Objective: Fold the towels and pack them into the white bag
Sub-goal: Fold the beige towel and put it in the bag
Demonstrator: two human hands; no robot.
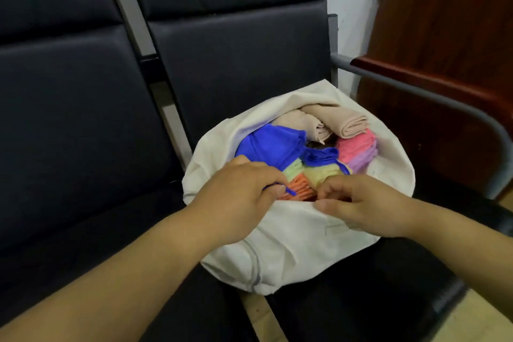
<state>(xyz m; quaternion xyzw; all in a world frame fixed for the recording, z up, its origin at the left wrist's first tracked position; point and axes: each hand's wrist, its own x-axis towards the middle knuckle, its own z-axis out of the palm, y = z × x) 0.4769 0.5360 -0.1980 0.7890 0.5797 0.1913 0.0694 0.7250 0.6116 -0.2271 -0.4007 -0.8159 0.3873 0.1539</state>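
Note:
The white bag [291, 239] sits open on a black chair seat, filled with folded towels. A blue towel [266, 144] lies at the left, beige towels [344, 119] at the back, pink [355, 144] and purple ones at the right, and green, yellow and orange ones [301, 189] near the front. My left hand [238, 192] reaches into the bag's near left side, its fingers curled round a blue towel edge. My right hand [361, 203] pinches the bag's near rim, fingers curled over it.
The bag rests on the right seat of a row of black padded chairs [236, 58]. A grey metal armrest [416, 92] runs along the right. Beyond it stands a dark red wooden panel [444, 36]. A black seat [69, 119] lies to the left.

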